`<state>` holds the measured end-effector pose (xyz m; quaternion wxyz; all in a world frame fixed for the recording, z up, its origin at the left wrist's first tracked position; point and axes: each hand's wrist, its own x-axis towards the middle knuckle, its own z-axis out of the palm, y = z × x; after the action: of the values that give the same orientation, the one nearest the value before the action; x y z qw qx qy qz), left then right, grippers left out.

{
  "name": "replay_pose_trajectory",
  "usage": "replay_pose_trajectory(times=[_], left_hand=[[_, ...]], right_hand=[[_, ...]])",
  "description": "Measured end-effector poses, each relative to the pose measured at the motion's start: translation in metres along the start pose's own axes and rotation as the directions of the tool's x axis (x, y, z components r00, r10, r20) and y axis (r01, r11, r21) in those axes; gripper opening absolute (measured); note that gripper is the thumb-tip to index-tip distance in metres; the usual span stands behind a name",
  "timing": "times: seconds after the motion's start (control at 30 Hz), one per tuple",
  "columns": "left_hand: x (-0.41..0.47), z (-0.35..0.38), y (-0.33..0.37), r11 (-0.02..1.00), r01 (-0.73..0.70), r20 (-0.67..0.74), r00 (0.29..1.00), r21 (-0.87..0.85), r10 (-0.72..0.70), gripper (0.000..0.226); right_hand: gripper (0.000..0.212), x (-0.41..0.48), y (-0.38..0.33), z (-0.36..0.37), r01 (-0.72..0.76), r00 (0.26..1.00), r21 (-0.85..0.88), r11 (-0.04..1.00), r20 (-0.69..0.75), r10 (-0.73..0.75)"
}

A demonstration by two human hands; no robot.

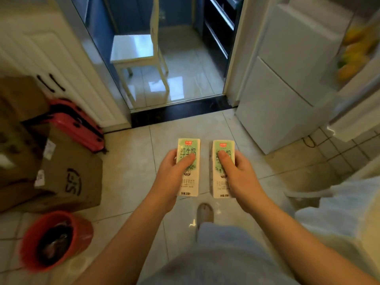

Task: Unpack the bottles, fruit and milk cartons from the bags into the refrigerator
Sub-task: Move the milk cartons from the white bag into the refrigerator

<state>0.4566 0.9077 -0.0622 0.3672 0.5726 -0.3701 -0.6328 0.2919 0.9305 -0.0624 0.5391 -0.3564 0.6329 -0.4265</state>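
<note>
1. pale green and white paper milk carton (188,147) is gripped in my view's left hand (171,171), thumb pressed across the front, fingers wrapped behind.
2. a second matching green and white milk carton (223,148) is held the same way by the right hand (238,173). the two cartons are side by side with a narrow gap, not touching, out over the beige tiled floor (131,161).
3. the tall white refrigerator (287,89) stands ahead on the right and looks open at the far edge, with blurred yellow fruit (353,48) showing. neither carton is in it yet.
4. risk as i judge it: both hands are full, so nothing is free to steady the door or clear a shelf. a carton bumped on a shelf edge could slip out of its grip.
5. underfoot, brown cardboard boxes (70,177) and a round red plastic bucket (55,239) crowd the left, and a dark cord (308,140) lies by the refrigerator's base. a careless step could catch any of them.
</note>
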Motion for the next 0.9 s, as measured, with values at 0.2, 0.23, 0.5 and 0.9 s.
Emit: replay_pose_trajectory(times=[0.2, 0.23, 0.5, 0.9], left_hand=[[0.094, -0.015, 0.053, 0.998, -0.07, -0.066, 0.995, 0.007, 0.07, 0.02], [0.113, -0.016, 0.064, 0.996, -0.085, -0.078, 0.993, 0.014, 0.086, 0.02], [0.262, 0.001, 0.171, 0.976, -0.218, -0.144, 0.966, -0.002, 0.216, 0.02], [0.429, 0.105, 0.268, 0.93, -0.365, 0.137, 0.92, -0.037, 0.367, 0.024]], right_hand=[[0.028, 0.109, -0.045, 0.045, 0.092, 0.995, 0.012, 0.996, 0.04, -0.092], [0.028, 0.131, -0.055, 0.051, 0.103, 0.993, 0.016, 0.995, 0.048, -0.104], [0.026, 0.297, -0.155, 0.07, 0.208, 0.975, 0.011, 0.978, 0.083, -0.208], [0.019, 0.435, -0.246, -0.007, 0.249, 0.961, 0.077, 0.965, -0.144, -0.237]])
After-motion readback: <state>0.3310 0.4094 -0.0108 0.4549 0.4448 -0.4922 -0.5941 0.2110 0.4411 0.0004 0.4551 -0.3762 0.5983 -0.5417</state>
